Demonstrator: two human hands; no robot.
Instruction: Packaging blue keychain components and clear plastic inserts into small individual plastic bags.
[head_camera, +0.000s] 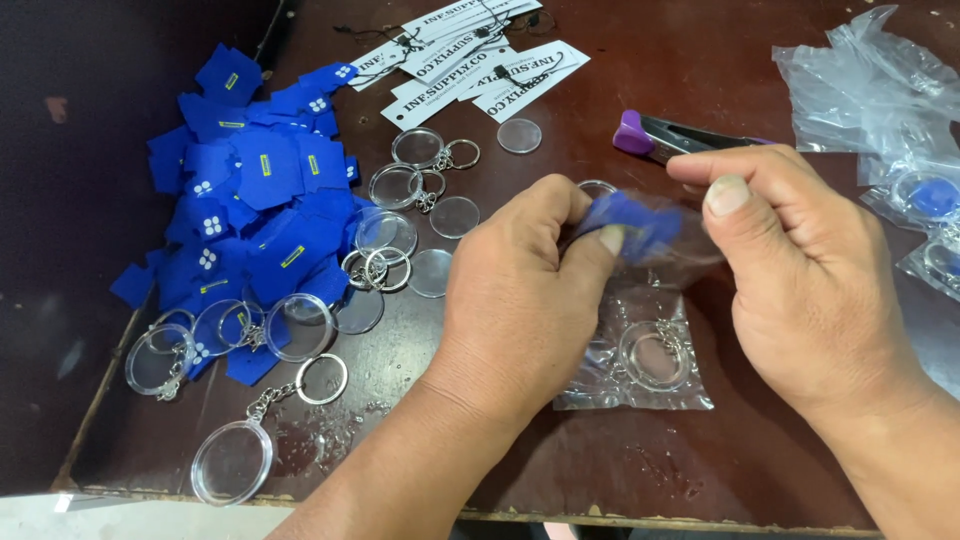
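Observation:
My left hand (520, 290) pinches a small blue fabric piece (630, 222) between thumb and fingers above the dark wooden table (640, 470). My right hand (800, 270) holds the other side of it, where a thin clear film blurs around the blue piece. Directly below both hands lies a clear plastic bag (635, 360) with a round clear keychain inside. Whether the blue piece sits in a clear case is too blurred to tell.
A heap of blue fabric patches (255, 210) lies at the left, with several clear round keychain cases and rings (400, 215) beside it. White paper tags (470, 60) sit at the top, a purple-handled tool (670, 135) behind my hands, bagged keychains (900, 150) at the right.

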